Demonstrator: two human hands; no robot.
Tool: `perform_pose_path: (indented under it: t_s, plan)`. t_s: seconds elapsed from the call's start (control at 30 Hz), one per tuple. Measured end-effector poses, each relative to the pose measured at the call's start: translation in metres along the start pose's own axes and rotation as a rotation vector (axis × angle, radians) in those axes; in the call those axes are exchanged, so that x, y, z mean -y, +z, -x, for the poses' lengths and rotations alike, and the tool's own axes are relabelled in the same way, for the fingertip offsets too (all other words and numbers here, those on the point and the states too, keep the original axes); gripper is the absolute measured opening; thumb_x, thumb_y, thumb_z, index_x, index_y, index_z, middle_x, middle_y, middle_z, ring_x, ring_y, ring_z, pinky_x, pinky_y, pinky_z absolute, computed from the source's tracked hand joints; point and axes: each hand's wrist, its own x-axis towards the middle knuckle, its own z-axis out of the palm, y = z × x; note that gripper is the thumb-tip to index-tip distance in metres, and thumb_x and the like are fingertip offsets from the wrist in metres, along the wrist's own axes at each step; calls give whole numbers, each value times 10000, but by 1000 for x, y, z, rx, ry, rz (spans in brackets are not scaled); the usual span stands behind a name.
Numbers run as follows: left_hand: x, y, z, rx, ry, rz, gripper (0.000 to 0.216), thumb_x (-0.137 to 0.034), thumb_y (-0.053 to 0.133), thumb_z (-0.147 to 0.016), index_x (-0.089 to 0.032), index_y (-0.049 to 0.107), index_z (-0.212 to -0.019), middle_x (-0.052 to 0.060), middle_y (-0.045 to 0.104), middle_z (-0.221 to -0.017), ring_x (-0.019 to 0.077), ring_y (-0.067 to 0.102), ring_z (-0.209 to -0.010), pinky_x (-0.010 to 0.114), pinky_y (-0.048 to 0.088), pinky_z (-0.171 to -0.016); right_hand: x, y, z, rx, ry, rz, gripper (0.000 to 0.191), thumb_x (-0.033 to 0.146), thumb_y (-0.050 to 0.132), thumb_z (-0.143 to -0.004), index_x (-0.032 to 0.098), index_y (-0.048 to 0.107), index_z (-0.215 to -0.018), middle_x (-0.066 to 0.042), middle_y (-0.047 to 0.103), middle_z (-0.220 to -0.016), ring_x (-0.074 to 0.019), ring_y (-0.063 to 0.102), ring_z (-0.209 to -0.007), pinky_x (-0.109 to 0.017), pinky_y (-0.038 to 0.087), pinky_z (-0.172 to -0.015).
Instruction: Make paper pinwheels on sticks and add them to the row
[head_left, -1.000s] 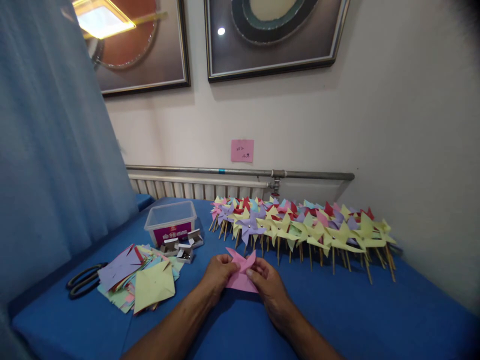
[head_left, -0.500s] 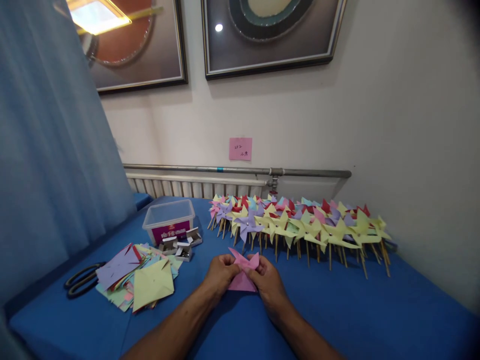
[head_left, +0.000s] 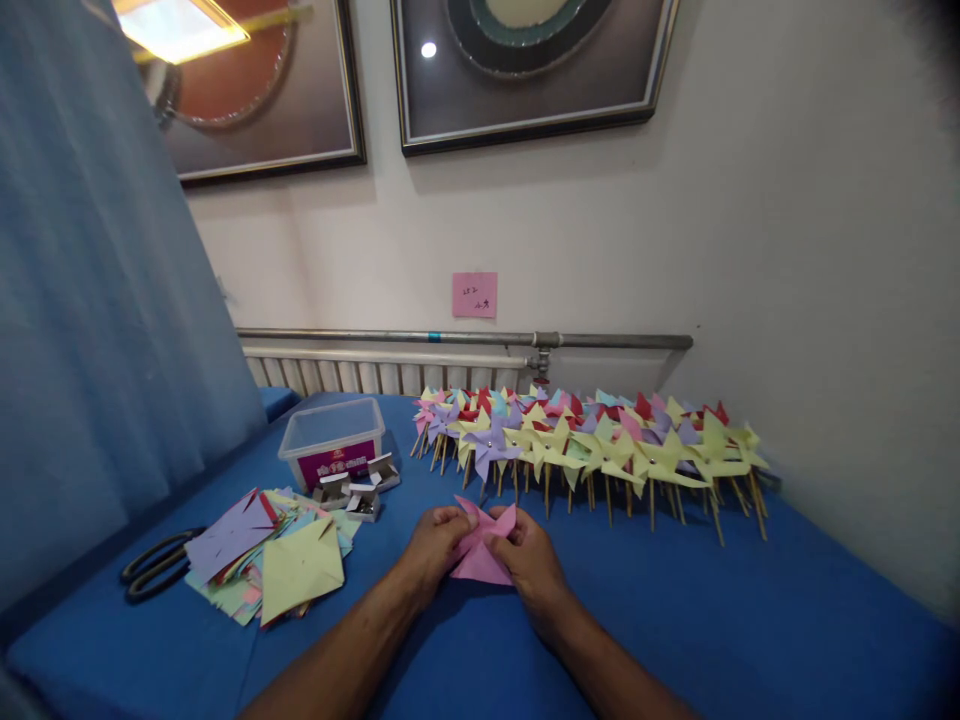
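Left thumb [head_left: 464, 522] higher | pink paper [head_left: 481, 568]: tips [head_left: 508, 519] point away | long axis unclear

"What's being held?"
"A pink creased paper sheet [head_left: 482, 568], pinched by the left hand [head_left: 436, 545] and the right hand [head_left: 534, 568]."
"And around it?"
"Colourful paper pinwheels [head_left: 553, 447] on wooden sticks [head_left: 547, 490] beyond; leftward, black looped scissor handles [head_left: 136, 581] beside piled multicoloured paper squares [head_left: 300, 570] on the blue cloth-covered worktop [head_left: 712, 620]."

Pinwheels [head_left: 615, 456] block passage beyond the pink paper [head_left: 484, 570]; front-right cloth [head_left: 735, 640] is free.
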Motion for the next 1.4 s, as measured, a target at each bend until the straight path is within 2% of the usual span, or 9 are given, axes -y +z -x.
perform_pose_path:
  t_s: [0.27, 0.5, 0.67, 0.83, 0.97, 1.03, 1.1, 1.2, 1.4]
  plan:
    - [7, -5, -7, 22, -2, -118, 222, -272, 771, -522, -140, 613, -605, -24, 558, -525, 90, 425, -469, 237, 298, -502, 7, 1, 3, 3, 8, 44, 260, 272, 752, -602, 202, 650, -831, 14, 677, -673, -198, 606, -627, -285, 446, -571]
    - [8, -3, -8, 9, -5, -145, 215, -281, 769, -551, -123, 676, -663, -10, 601, -552, 96, 457, -478, 233, 325, -512, 0, -2, 0, -35, -20, 27, 367, 344, 764, -643, 212, 651, -965, 9, 684, -722, -193, 613, -646, -288, 461, -592]
    - [10, -3, -9, 1, 5, -159, 193, -259, 764, -550, -144, 610, -566, -33, 539, -491, 77, 403, -441, 229, 273, -476, -3, -2, -3, -44, -33, -1, 373, 374, 776, -647, 213, 648, -959, 5, 691, -718, -185, 614, -616, -297, 478, -588]
    - [9, -3, -9, -7, -23, -139, 200, -249, 780, -537, -125, 639, -603, -17, 569, -513, 86, 440, -452, 234, 295, -484, 3, 0, 0, -27, -28, -7, 340, 355, 776, -655, 218, 642, -936, 6, 687, -724, -187, 619, -634, -293, 472, -594]
    - [6, -5, -9, -89, -36, 54, 256, -266, 806, -514, -134, 616, -624, -5, 595, -530, 106, 491, -471, 244, 353, -509, 8, 3, 4, 59, -34, -69, 475, 331, 742, -687, 212, 579, -1116, -13, 698, -818, -199, 649, -698, -317, 498, -657]
    - [5, -6, -10, -134, -34, 148, 275, -266, 811, -514, -145, 589, -620, -7, 593, -531, 111, 500, -475, 247, 366, -512, 10, 5, 8, 71, -92, -2, 620, 282, 723, -687, 227, 514, -1268, -26, 695, -921, -207, 662, -766, -343, 517, -717]
    - [4, -8, -11, -167, -23, 216, 289, -248, 814, -512, -157, 555, -601, -13, 583, -526, 111, 505, -477, 246, 372, -515, 11, 7, 15, 69, -206, 154, 679, 206, 697, -676, 262, 503, -1324, -42, 676, -1075, -229, 658, -936, -388, 512, -865]
    - [3, -8, -12, -202, 4, 285, 282, -207, 800, -511, -163, 530, -581, -23, 568, -519, 109, 512, -484, 247, 387, -533, 15, 9, 25, 100, -379, 414, 592, 129, 657, -668, 301, 601, -1232, -48, 591, -1291, -267, 550, -1212, -446, 399, -1079]
    - [4, -4, -10, -158, 6, 327, 287, -186, 801, -499, -166, 528, -587, -38, 563, -529, 96, 499, -490, 238, 358, -520, 22, 11, 32, 66, -444, 544, 85, 277, 663, -824, 291, 711, -892, -58, 503, -1375, -305, 479, -1289, -468, 367, -1101]
